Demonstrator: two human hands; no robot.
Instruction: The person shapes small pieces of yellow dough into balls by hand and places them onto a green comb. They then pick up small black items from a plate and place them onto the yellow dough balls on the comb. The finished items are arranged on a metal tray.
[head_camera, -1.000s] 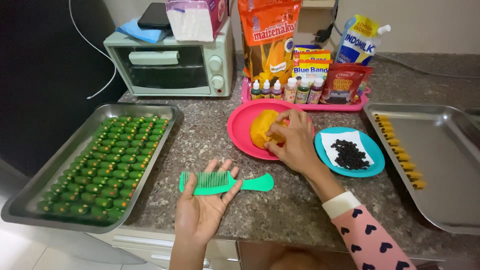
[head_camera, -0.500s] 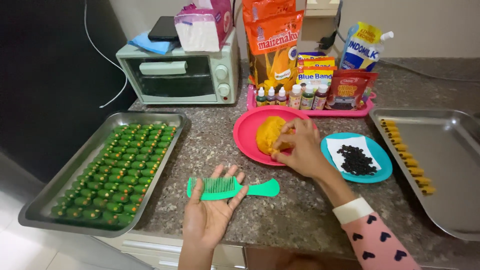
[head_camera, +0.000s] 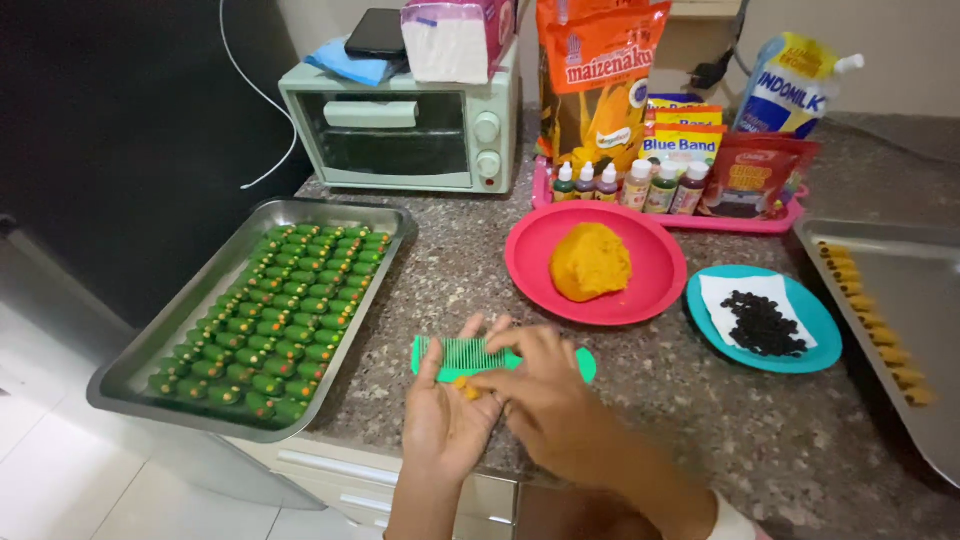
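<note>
Orange dough, a small bit (head_camera: 462, 385), sits on your left hand (head_camera: 447, 415), palm up and open, over the counter's (head_camera: 640, 400) front edge. Your right hand (head_camera: 545, 385) lies across it, fingers pressed together on the bit, so most of it is hidden. One green comb (head_camera: 470, 353) lies just behind both hands, its handle partly covered by your right. Beyond it, one pink plate (head_camera: 650, 290) holds one orange dough ball (head_camera: 590, 262). One teal plate (head_camera: 815, 320) to the right carries a heap of small black pieces (head_camera: 763, 325), too fine to count. Two metal trays flank you: the left tray (head_camera: 200, 300) is packed with green pieces in about eight rows; the right tray (head_camera: 900, 290), cut off by the frame, shows one line of orange pieces. One small oven (head_camera: 405, 125) stands at the back, with packets and six little bottles (head_camera: 630, 185) beside it.
</note>
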